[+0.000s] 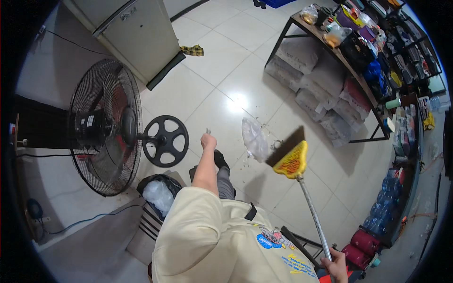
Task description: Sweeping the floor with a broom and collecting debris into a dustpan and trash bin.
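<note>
My right hand (335, 266) is closed around the metal handle of a broom (291, 161) with a yellow head and dark bristles. The bristles rest on or just above the tiled floor, beside a clear plastic bag (254, 139) and scattered bits of debris. My left hand (208, 140) is stretched forward over the floor, fingers curled, with a small greyish thing at the fingertips that is too small to name. Below that hand, a dark-shod foot shows on the floor.
A large pedestal fan (106, 127) with a round black base (165, 140) stands left, near a bin lined with a black bag (177, 184). A refrigerator (141, 39) is behind. At right, a loaded table (339, 53) stands over stacked sacks (318, 81), near water bottles (384, 201).
</note>
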### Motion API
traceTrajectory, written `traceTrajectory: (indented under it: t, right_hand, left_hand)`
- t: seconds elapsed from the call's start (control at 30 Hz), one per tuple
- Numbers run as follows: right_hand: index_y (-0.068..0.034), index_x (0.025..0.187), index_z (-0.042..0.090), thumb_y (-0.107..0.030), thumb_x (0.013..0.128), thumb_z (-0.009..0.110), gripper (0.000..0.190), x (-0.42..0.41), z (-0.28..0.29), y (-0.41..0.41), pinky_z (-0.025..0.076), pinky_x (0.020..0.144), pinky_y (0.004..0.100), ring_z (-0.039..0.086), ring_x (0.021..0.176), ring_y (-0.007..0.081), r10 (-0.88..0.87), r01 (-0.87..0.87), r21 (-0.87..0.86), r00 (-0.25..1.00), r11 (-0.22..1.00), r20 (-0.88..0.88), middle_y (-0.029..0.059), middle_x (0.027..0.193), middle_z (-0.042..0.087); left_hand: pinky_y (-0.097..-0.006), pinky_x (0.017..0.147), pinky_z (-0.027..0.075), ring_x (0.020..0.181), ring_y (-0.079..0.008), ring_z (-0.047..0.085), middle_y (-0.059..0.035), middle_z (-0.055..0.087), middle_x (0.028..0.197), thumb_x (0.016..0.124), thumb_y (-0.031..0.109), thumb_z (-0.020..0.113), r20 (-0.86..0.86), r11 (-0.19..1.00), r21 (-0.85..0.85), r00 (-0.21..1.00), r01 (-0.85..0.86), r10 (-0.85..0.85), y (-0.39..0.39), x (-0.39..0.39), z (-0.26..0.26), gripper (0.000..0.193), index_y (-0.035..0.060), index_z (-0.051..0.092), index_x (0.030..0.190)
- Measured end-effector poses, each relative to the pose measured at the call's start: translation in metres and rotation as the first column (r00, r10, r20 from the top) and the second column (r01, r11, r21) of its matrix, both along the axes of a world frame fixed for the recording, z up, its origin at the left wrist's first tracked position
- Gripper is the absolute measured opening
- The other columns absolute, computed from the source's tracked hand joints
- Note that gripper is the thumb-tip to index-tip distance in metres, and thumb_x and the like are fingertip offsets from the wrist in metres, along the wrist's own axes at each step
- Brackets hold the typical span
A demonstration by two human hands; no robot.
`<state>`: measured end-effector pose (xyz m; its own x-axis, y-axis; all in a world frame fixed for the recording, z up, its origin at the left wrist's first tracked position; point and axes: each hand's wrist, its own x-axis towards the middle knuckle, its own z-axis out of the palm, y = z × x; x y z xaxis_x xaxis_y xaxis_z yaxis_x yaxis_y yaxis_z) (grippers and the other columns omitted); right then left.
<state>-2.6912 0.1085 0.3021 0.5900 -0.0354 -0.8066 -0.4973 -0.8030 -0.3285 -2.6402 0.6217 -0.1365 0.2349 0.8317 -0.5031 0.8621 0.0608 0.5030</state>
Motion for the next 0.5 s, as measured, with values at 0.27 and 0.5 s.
traceTrajectory:
  t: [0.27, 0.5]
  right_hand:
    - [0.006, 0.101, 0.053, -0.004, 0.064, 0.060, 0.040, 0.084, -0.075, 0.068, 0.045, 0.062, 0.0331, 0.059, 0.065, 0.0226, 0.434, -0.341, -0.364, 0.875, 0.867, 0.216, 0.0239, 0.072, 0.057]
    - [0.005, 0.103, 0.052, -0.004, 0.064, 0.061, 0.041, 0.164, -0.095, 0.191, 0.045, 0.065, 0.0337, 0.059, 0.069, 0.0265, 0.551, -0.491, -0.259, 0.788, 0.832, 0.274, 0.0212, 0.074, 0.058]
  left_hand:
    - [-0.0528, 0.099, 0.007, 0.124, -0.0355, 0.016, -0.0197, 0.020, 0.133, 0.073, 0.043, 0.051, -0.115, 0.908, -0.154, 0.906, 0.389, -0.407, 0.024, -0.042, 0.009, 0.066, -0.0014, 0.038, 0.120]
    - [-0.0559, 0.096, 0.018, 0.123, -0.0297, 0.022, -0.0144, 0.024, 0.133, 0.073, 0.025, 0.056, -0.107, 0.847, -0.237, 0.854, 0.475, -0.509, 0.088, -0.053, 0.039, 0.055, 0.0075, 0.037, 0.122]
